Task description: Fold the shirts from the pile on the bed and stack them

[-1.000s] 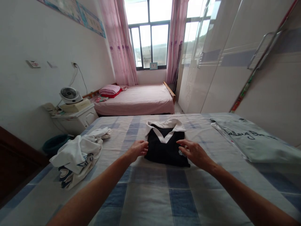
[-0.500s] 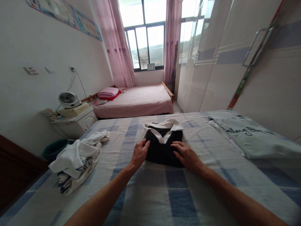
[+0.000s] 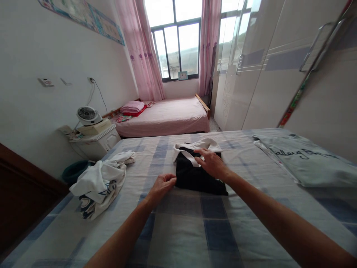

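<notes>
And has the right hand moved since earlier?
Yes: the right hand moved forward, toward the far edge of the checked bedsheet, by the white collar.

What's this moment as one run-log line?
Left fingers: at black shirt, left edge | Right fingers: at white collar | Left side: crumpled white garment | Right side: flat lettered garment

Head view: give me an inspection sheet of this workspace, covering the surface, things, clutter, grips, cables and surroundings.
Surface: checked sheet, slightly creased.
Things: black shirt, folded, white collar at its far end.
Clutter: white garment bunched at left; pale garment laid flat at right.
Grips: left hand at the shirt's left edge; right hand over the collar; firmness of contact unclear.
Cables: dark cord hanging from wall socket.
Surroundings: pink bed, window, wardrobe, fan.
</notes>
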Demonstrator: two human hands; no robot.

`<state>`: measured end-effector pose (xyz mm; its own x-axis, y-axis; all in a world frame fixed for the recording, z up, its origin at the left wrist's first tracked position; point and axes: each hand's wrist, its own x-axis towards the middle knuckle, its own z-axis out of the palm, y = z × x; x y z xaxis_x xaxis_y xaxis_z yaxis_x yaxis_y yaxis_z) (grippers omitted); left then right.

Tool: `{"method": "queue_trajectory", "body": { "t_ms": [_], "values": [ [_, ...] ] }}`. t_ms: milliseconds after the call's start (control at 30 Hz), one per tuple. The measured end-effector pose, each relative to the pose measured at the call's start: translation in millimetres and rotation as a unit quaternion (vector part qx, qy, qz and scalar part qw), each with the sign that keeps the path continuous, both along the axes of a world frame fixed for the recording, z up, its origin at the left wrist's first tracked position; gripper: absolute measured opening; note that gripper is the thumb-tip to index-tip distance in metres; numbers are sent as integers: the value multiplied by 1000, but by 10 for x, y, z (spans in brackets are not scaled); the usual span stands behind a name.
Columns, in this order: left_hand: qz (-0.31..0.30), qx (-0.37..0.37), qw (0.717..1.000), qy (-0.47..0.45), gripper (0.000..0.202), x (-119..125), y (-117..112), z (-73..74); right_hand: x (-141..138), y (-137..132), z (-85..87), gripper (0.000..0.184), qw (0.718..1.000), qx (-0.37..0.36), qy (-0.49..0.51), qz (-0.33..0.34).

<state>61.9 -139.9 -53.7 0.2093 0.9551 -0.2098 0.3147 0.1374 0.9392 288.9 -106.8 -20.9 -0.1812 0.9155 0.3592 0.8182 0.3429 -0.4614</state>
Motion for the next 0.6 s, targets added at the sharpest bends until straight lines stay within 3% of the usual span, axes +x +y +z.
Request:
{"method": "queue_trajectory", "body": {
  "t_ms": [100, 300, 433, 600],
  "values": [
    [-25, 12, 1000, 9, 35, -37, -10, 0, -285, 292, 76, 39, 998, -55, -16, -20],
    [-24, 48, 998, 26, 30, -65, -3, -52, -659, 753, 22, 43, 981, -158, -79, -76],
    [0, 79, 996, 52, 18, -47, -5, -120, -717, 891, -11, 34, 978, -161, -85, -98],
    [13, 144, 976, 166, 3, -64, -26, -133, -654, 979, -79, 46, 973, -148, -61, -165]
  ]
}}
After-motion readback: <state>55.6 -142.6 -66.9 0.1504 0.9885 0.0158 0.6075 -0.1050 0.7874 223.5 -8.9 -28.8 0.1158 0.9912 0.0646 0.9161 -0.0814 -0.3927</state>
